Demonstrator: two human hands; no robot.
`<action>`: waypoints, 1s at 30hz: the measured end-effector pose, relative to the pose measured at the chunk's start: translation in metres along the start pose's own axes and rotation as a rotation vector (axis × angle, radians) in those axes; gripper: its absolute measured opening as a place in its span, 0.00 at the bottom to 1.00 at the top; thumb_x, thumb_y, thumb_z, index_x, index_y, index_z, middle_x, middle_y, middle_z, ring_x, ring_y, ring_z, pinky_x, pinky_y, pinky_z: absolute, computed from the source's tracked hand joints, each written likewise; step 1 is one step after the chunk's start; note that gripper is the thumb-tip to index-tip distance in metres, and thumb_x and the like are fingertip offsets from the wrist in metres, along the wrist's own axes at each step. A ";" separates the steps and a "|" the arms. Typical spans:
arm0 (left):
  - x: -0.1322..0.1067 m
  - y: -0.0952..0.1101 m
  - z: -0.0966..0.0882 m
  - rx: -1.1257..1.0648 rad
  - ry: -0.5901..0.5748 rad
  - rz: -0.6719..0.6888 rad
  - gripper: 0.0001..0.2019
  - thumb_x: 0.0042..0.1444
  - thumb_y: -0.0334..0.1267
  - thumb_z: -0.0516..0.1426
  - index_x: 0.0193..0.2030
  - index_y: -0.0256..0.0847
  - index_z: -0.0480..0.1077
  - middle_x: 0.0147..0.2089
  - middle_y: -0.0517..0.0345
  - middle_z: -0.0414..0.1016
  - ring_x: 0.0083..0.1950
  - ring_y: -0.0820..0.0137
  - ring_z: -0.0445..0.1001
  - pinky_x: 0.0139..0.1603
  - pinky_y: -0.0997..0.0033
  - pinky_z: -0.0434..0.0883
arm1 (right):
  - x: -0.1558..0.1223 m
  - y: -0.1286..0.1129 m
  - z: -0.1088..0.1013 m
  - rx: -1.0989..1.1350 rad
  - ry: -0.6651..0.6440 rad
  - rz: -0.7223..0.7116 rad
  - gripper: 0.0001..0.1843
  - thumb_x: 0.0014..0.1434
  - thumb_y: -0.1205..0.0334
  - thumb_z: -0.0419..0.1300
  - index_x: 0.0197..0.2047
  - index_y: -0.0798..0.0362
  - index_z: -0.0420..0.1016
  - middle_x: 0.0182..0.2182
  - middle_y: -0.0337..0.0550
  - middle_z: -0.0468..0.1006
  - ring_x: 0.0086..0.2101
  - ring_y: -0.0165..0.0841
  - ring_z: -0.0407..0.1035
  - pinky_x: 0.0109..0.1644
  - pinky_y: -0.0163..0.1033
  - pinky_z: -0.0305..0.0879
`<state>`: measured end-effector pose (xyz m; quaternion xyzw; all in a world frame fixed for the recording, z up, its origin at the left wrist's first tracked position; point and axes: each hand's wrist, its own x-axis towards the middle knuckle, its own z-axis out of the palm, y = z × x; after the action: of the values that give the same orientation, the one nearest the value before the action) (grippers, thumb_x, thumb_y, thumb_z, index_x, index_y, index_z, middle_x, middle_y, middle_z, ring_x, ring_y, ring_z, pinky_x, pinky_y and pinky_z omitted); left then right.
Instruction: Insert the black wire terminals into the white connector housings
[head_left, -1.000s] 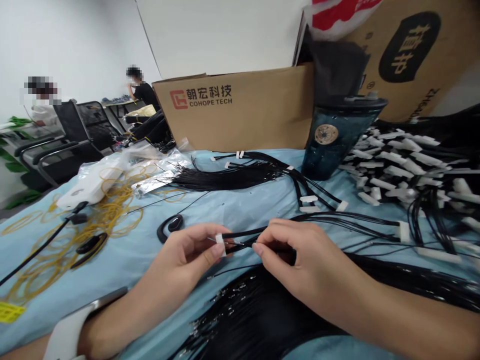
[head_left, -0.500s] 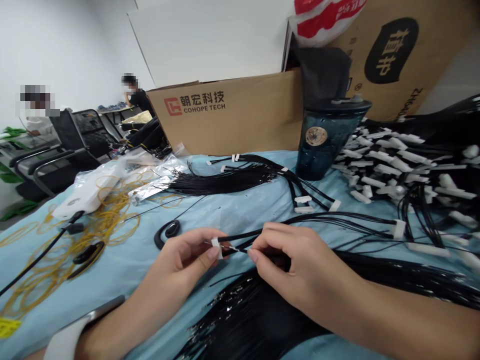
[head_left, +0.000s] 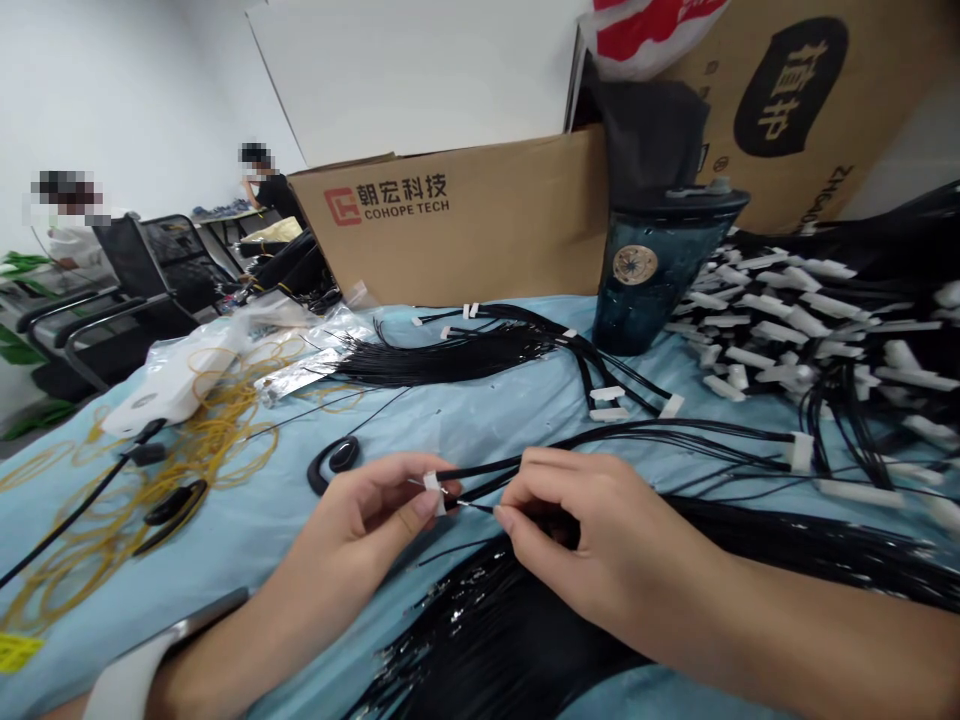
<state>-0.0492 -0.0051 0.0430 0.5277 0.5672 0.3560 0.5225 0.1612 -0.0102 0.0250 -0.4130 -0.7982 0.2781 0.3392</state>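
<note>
My left hand (head_left: 360, 530) pinches a small white connector (head_left: 432, 487) between thumb and forefinger. My right hand (head_left: 592, 545) pinches a thin black wire (head_left: 475, 508) whose metal tip points at the connector, a short way off it. Several black wires (head_left: 637, 440) run from the connector to the right across the blue cloth (head_left: 480, 410). A thick bundle of loose black wires (head_left: 525, 620) with metal ends lies under my hands. A white watch band (head_left: 127, 680) is on my left wrist.
A dark teal cup (head_left: 660, 270) stands behind, beside a heap of finished wire sets with white connectors (head_left: 810, 330). A cardboard box (head_left: 465, 230) lines the back. Yellow rubber bands (head_left: 187, 440), a white pack (head_left: 165, 385), black earhooks (head_left: 334, 462) lie left. Two people sit far left.
The hands have hardly moved; the right hand's wire tip sits slightly lower and a touch farther from the connector. The camera view shifted a little.
</note>
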 end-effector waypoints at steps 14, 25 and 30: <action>0.000 0.003 0.002 0.064 0.007 0.020 0.09 0.46 0.39 0.71 0.37 0.47 0.84 0.30 0.63 0.85 0.36 0.65 0.80 0.42 0.69 0.76 | -0.001 0.001 0.000 0.013 -0.012 -0.002 0.11 0.62 0.72 0.57 0.28 0.54 0.73 0.26 0.36 0.72 0.25 0.26 0.64 0.29 0.33 0.58; -0.002 -0.003 0.001 0.175 -0.062 0.115 0.05 0.54 0.39 0.66 0.37 0.48 0.85 0.32 0.62 0.86 0.35 0.65 0.80 0.36 0.71 0.74 | 0.001 0.003 0.001 -0.041 -0.016 0.049 0.11 0.63 0.73 0.57 0.29 0.54 0.71 0.27 0.36 0.72 0.26 0.27 0.64 0.30 0.35 0.56; -0.003 -0.003 0.001 0.192 -0.076 0.103 0.05 0.54 0.39 0.66 0.37 0.49 0.85 0.34 0.61 0.88 0.36 0.64 0.82 0.37 0.70 0.75 | 0.000 0.004 -0.001 -0.029 -0.048 0.018 0.11 0.65 0.73 0.56 0.30 0.54 0.71 0.28 0.37 0.73 0.27 0.28 0.66 0.32 0.36 0.59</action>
<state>-0.0490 -0.0092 0.0408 0.6169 0.5505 0.3065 0.4717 0.1636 -0.0076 0.0224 -0.4184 -0.8061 0.2795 0.3115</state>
